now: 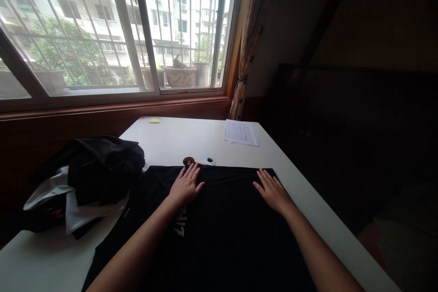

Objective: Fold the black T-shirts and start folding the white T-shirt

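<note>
A black garment (232,228) with pale lettering lies spread over the white table (178,139), its far edge nearly straight. My left hand (185,185) rests flat on it near that far edge, fingers apart, just beyond the lettering. Near the garment's far right corner, my right hand (273,190) also lies flat with its fingers spread. Neither hand grips anything. Just past the far edge, close to my left fingertips, are a brown roll (188,161) and a small white round object (209,161).
A heap of black and white clothes (102,169) sits at the table's left. Printed papers (242,132) lie at the back right, and a yellow note (155,120) at the back left. Behind the table are a barred window and a tied curtain (239,93).
</note>
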{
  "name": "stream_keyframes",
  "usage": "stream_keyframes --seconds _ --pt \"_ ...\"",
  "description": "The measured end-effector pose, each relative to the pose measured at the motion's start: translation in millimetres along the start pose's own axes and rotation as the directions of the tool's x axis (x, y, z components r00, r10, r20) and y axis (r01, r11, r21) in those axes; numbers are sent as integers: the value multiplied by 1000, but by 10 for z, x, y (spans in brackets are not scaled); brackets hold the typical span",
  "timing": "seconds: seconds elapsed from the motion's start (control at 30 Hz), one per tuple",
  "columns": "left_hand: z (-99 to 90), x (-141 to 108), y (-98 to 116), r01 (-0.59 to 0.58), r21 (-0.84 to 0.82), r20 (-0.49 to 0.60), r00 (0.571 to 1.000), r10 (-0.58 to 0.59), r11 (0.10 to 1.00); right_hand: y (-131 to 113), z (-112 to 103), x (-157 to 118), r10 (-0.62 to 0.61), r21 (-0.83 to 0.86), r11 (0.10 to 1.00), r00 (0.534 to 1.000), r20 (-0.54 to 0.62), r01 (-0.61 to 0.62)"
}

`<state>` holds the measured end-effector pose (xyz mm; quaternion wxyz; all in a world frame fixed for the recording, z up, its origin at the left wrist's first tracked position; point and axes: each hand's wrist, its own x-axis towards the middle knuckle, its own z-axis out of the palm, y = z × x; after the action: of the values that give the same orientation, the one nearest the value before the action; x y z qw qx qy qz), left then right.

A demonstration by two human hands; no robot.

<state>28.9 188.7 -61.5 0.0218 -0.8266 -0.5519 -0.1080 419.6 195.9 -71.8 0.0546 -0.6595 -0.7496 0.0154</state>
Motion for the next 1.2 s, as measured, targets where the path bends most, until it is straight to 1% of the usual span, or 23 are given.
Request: stream_keyframes --seconds 0.1,0.23,0.33,0.5,0.6,0.67,0.77,0.87,1.0,1.07,1.2 --pt "-17 -31 0 4 -6 7 1000 -4 1000 163 19 -16 17 -9 1000 1000 -14 -17" --pt "-76 -155 -13 -2 15 34 999 1 1000 186 16 -28 23 -4 1000 1000 -18 -23" --pt "-133 -319 -32 -12 33 47 999 11 999 176 23 -25 20 -11 1000 999 -26 -20" --pt "-211 -690 -84 -56 31 65 996 54 998 205 62 -18 16 -17 1000 999 -46 -17" --pt "-271 -891 -164 -80 7 92 993 79 997 208 69 -18 22 -10 1000 999 -48 -23" --pt "-324 -954 -238 -81 -13 104 991 82 997 201 66 -19 23 -9 1000 999 -49 -23" --pt "-400 -889 -358 -25 0 85 996 25 1000 195 64 -18 22 -11 1000 998 -57 -23" --pt "-414 -679 -482 38 47 51 998 -40 998 203 72 -16 21 -10 1000 997 -69 -21" --pt "-330 -438 -715 169 49 113 978 -173 984 219 82 -18 10 -10 1000 997 -74 -11" --pt "-284 -403 -859 222 46 137 964 -227 974 220 81 -20 8 -7 1000 997 -76 -8" --pt "-237 -455 -1106 268 62 124 954 -274 961 216 70 -19 11 -3 1000 998 -63 -11"
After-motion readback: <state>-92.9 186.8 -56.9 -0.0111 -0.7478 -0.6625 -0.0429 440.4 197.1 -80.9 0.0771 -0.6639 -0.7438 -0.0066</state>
